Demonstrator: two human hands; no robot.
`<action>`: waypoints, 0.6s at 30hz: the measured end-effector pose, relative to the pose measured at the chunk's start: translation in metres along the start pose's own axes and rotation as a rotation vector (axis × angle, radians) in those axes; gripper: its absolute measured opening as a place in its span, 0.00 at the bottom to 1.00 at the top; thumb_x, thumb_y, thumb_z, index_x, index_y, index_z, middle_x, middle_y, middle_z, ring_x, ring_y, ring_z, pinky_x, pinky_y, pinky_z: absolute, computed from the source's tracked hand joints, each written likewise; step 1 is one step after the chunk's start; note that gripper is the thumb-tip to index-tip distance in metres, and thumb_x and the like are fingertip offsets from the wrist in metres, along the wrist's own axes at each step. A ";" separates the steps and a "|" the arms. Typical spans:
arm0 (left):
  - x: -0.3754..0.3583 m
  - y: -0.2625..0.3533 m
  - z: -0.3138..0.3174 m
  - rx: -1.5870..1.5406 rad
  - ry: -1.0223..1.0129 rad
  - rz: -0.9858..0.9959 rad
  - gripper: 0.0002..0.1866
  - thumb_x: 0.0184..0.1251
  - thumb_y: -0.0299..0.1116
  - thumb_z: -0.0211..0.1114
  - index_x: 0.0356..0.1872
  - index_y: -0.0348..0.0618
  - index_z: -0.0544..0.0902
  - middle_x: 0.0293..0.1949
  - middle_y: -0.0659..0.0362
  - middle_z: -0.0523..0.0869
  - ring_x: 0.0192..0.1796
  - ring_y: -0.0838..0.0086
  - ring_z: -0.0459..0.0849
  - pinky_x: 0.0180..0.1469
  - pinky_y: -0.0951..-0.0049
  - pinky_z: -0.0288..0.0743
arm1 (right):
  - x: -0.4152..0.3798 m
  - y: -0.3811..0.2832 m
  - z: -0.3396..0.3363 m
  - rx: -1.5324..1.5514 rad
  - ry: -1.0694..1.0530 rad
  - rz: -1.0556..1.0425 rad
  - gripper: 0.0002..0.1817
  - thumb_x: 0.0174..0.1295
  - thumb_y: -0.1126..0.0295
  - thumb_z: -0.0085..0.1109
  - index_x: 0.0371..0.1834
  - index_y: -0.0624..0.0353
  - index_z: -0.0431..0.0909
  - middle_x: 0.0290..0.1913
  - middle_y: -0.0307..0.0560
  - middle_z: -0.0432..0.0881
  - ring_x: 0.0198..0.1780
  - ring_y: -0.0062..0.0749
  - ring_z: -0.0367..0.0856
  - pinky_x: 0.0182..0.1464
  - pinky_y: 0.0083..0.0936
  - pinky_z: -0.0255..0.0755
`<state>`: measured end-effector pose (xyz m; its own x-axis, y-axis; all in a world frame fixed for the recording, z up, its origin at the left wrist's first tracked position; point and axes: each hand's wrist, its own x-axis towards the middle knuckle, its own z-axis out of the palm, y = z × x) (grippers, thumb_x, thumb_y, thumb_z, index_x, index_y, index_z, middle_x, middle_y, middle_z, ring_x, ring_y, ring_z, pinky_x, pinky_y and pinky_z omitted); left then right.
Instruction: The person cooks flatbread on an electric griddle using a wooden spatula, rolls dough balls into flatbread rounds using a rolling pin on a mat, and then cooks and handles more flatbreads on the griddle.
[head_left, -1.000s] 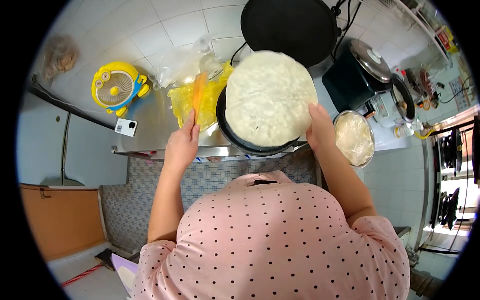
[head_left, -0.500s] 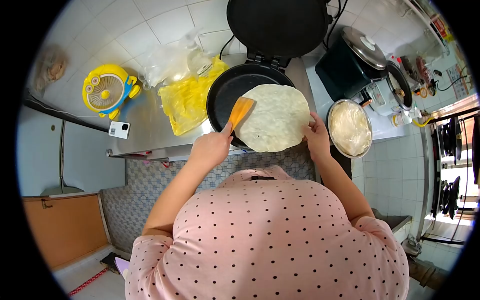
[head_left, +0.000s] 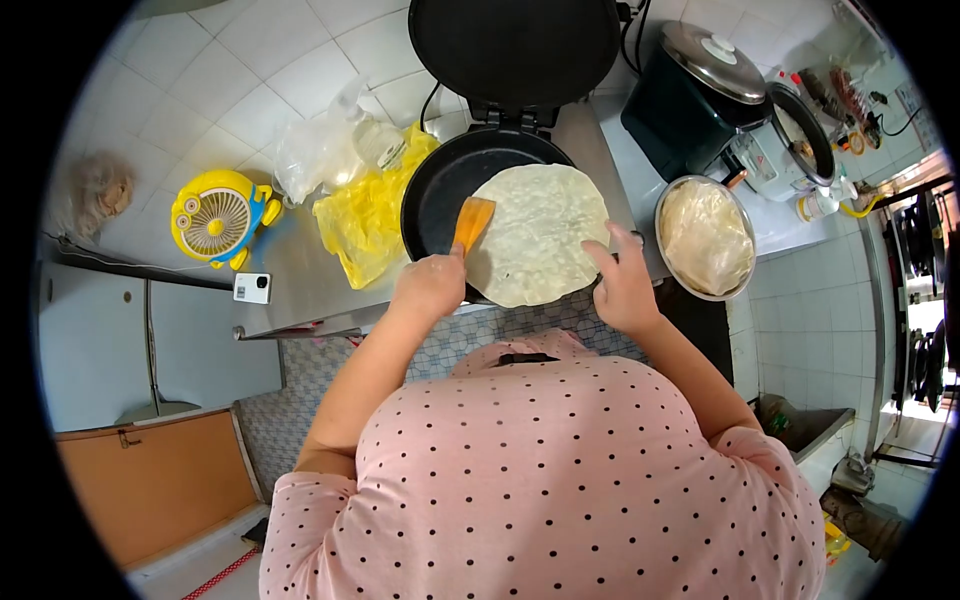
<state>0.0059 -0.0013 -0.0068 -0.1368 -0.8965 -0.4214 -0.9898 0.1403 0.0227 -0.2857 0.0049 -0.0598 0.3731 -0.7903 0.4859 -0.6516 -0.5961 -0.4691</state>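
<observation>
A round pale flatbread (head_left: 540,240) overlaps the right side of the black pan (head_left: 428,215) of an electric griddle, its near edge reaching past the pan's rim. My left hand (head_left: 430,287) is closed around the handle of a wooden spatula (head_left: 474,220), whose blade lies along the flatbread's left edge. At the opposite edge is my right hand (head_left: 625,285), its fingers spread apart, with the fingertips over the flatbread's surface. The griddle's black lid (head_left: 515,50) stands raised behind the pan.
Left of the pan lie a yellow plastic bag (head_left: 365,225) and a clear bag (head_left: 320,150). A yellow toy-shaped fan (head_left: 215,220) and a phone (head_left: 252,288) are further left. On the right stand a plastic-covered dough bowl (head_left: 706,240) and a dark lidded cooker (head_left: 690,105).
My right hand's fingers have gone from gripping the flatbread's right edge to spread apart over it. The view has shifted slightly; my left hand still holds the spatula at the left edge.
</observation>
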 end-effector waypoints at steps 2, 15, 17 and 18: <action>-0.001 0.002 0.001 0.007 -0.014 -0.005 0.21 0.73 0.33 0.48 0.62 0.35 0.74 0.39 0.47 0.89 0.43 0.55 0.88 0.45 0.55 0.81 | 0.003 -0.004 -0.001 -0.055 -0.044 -0.087 0.28 0.47 0.83 0.54 0.56 0.55 0.78 0.65 0.59 0.69 0.68 0.57 0.66 0.69 0.47 0.63; -0.001 0.009 0.000 0.016 -0.064 -0.043 0.23 0.74 0.34 0.49 0.66 0.36 0.71 0.40 0.47 0.89 0.45 0.56 0.88 0.47 0.56 0.81 | 0.002 0.003 0.006 -0.009 -0.201 -0.212 0.15 0.52 0.73 0.63 0.44 0.51 0.85 0.61 0.52 0.75 0.68 0.53 0.68 0.72 0.49 0.60; 0.000 0.009 0.001 0.016 -0.067 -0.047 0.23 0.74 0.34 0.49 0.67 0.36 0.71 0.40 0.47 0.89 0.45 0.55 0.88 0.47 0.56 0.81 | 0.002 0.003 0.006 -0.004 -0.206 -0.208 0.14 0.53 0.72 0.63 0.45 0.51 0.84 0.60 0.52 0.75 0.68 0.53 0.68 0.72 0.49 0.60; 0.000 0.008 0.002 0.018 -0.066 -0.047 0.23 0.74 0.34 0.49 0.67 0.36 0.71 0.40 0.46 0.89 0.45 0.55 0.88 0.47 0.56 0.81 | 0.002 0.002 0.006 -0.001 -0.209 -0.204 0.14 0.53 0.72 0.64 0.45 0.51 0.84 0.60 0.52 0.76 0.67 0.53 0.68 0.72 0.49 0.60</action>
<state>-0.0021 0.0005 -0.0090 -0.0868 -0.8728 -0.4803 -0.9942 0.1067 -0.0142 -0.2829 0.0013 -0.0643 0.6243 -0.6662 0.4079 -0.5500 -0.7457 -0.3761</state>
